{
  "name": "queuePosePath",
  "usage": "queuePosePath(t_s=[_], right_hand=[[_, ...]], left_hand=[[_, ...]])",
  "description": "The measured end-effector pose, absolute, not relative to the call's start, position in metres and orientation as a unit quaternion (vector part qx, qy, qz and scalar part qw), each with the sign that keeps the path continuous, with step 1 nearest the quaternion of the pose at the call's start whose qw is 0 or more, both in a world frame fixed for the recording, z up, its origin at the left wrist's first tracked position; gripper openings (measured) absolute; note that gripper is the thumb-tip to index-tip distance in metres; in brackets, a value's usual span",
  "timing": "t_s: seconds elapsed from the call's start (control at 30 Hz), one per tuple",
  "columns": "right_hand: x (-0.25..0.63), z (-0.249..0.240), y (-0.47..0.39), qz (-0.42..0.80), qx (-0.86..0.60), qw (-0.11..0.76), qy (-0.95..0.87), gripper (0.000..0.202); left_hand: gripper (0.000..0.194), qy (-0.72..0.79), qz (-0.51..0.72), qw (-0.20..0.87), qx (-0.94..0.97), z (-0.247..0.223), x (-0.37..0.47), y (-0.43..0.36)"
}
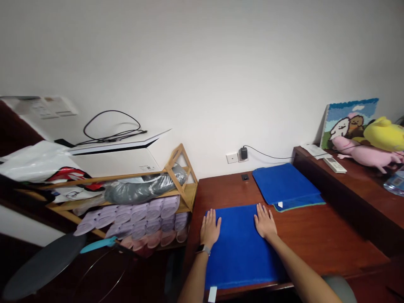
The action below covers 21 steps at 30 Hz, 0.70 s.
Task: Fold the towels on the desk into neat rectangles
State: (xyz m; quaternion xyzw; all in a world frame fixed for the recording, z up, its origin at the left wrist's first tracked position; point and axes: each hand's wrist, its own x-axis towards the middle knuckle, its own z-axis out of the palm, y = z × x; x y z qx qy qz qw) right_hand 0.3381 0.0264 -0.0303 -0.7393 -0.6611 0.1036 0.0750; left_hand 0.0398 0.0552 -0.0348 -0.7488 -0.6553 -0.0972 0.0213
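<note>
The left hand [210,229] and right hand [265,221] lie flat, opened out, on the far corners of a smooth, rectangular blue cloth [238,252] spread on the brown desk [221,192].

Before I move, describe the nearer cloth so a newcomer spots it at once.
Find the brown desk against the wall. On its left part, near the front edge, a blue cloth lies flat. Unlike the green-edged far cloth to its right, it lies under the left hand and the right hand.
</note>
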Motion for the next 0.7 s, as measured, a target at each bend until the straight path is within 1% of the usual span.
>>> queuePosePath(t_s=[0.1,0.27,0.37,0.5,0.7], right_hand=[[0.337,-0.028,0.028,0.104,-0.748,0.063,-0.653,0.068],[0.34,-0.013,0.033,0.151,-0.744,0.018,-0.651,0.068],[0.347,-0.003,0.033,0.156,-0.742,0.007,-0.652,0.068],[0.353,-0.003,0.031,0.122,-0.737,0.019,-0.664,0.067],[0.352,-0.02,0.035,0.091,-0.722,0.061,-0.683,0.068]], left_hand=[[0.069,-0.666,-0.108,0.035,-0.738,-0.04,0.016,0.057],[0.071,-0.684,-0.095,0.018,-0.723,-0.034,0.029,0.055],[0.071,-0.684,-0.086,0.014,-0.724,-0.027,0.032,0.053],[0.068,-0.681,-0.087,0.021,-0.727,-0.026,0.029,0.053],[0.067,-0.685,-0.085,0.034,-0.723,-0.031,0.031,0.055]])
